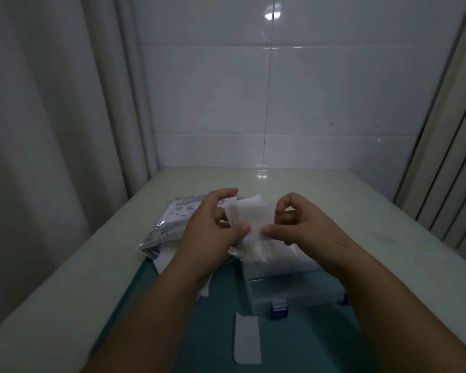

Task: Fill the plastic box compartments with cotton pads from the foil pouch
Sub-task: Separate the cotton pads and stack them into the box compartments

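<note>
Closest to the viewer, a loose white strip (247, 337) lies on a teal mat (215, 319). Beyond it, the left hand (213, 227) and right hand (304, 224) both pinch a stack of cotton pads (249, 214) above the clear plastic box (293, 289). The foil pouch (167, 224) lies to the left. Thumbing off a thin, square-edged batch should help it drop flat into one compartment.

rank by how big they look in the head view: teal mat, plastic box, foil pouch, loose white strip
1. teal mat
2. plastic box and foil pouch: about alike, both partly hidden
3. loose white strip, smallest though nearest the camera
</note>
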Demonstrator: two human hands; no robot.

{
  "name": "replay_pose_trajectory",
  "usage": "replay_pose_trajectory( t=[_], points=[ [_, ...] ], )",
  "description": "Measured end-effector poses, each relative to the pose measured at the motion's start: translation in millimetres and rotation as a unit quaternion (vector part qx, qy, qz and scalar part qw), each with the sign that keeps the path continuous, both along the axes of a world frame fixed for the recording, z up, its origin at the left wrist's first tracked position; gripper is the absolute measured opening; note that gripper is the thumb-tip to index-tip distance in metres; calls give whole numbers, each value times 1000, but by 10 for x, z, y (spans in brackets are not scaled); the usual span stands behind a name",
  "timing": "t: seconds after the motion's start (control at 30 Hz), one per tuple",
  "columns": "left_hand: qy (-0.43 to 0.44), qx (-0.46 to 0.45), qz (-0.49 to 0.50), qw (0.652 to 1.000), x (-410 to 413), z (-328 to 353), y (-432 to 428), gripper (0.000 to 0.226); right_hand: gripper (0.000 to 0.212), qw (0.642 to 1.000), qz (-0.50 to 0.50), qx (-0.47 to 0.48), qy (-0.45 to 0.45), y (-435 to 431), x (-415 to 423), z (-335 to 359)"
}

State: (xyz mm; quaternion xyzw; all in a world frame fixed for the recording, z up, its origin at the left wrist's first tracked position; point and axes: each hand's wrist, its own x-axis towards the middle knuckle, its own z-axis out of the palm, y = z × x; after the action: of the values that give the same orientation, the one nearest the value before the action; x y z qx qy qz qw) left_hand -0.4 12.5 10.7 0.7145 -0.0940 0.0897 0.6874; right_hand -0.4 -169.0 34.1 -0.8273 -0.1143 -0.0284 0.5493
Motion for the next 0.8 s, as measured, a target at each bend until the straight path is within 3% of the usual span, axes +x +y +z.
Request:
replay_pose_trajectory(
  t=[0.23,0.3,0.37,0.43,0.5,0.57,0.8],
  points=[
    [76,64,-47,994,-60,28,37,65,29,1000,17,5,18,29,-73,-81],
    [71,171,-37,982,-70,38,58,49,28,1000,10,-6,18,7,-71,-71],
    [40,330,4,943,-84,54,46,28,25,1000,-13,-27,7,-47,-54,-76],
    [30,443,24,896,-115,45,5,24,16,998,-30,-60,-7,-91,-37,-88],
    [33,496,8,868,-131,8,-51,27,12,996,-36,-81,-10,-110,-28,-100],
    [32,518,-6,855,-124,-23,-70,24,10,995,-38,-88,-10,-100,-15,-110],
    [13,478,33,878,-68,-59,-53,21,11,997,-38,-72,-15,-87,-4,-108]
  ],
)
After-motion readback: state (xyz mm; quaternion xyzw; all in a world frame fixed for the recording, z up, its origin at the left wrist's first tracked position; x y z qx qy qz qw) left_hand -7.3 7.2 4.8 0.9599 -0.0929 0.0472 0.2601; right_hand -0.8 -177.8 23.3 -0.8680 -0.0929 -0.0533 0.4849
